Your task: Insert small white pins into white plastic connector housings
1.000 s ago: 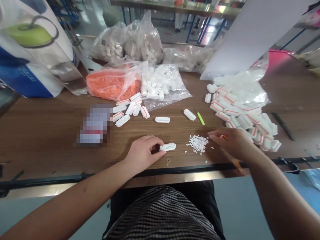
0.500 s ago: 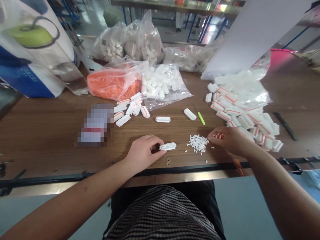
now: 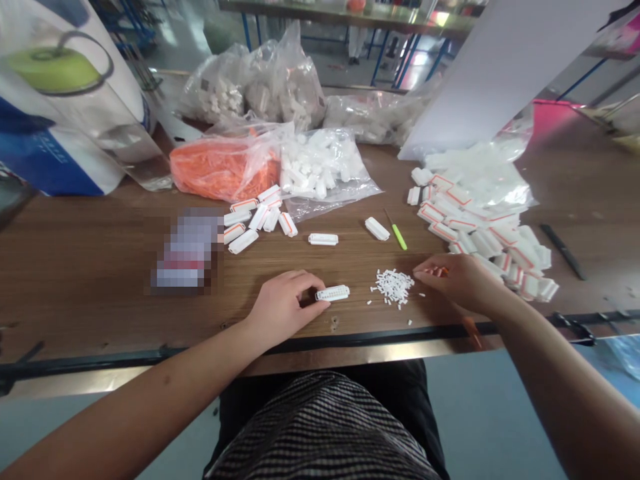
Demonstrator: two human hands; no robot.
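My left hand [image 3: 283, 307] rests on the wooden table [image 3: 100, 293] near its front edge, fingers pinched on one end of a small white plastic connector [image 3: 334, 293] that lies flat. My right hand [image 3: 457, 279] is closed beside a little heap of tiny white pins [image 3: 393, 287], its fingertips touching the heap's right edge. A bit of orange shows between the fingers; what it is I cannot make out.
A pile of white and orange connectors [image 3: 480, 227] lies right of my hand. Loose connectors [image 3: 260, 219], a green-handled tool [image 3: 397, 233], an orange-filled bag [image 3: 223, 167] and bags of white parts [image 3: 320, 163] sit farther back. A dark tool [image 3: 563, 248] lies at right.
Nothing of note: both hands hold the same places, only the view shifts slightly.
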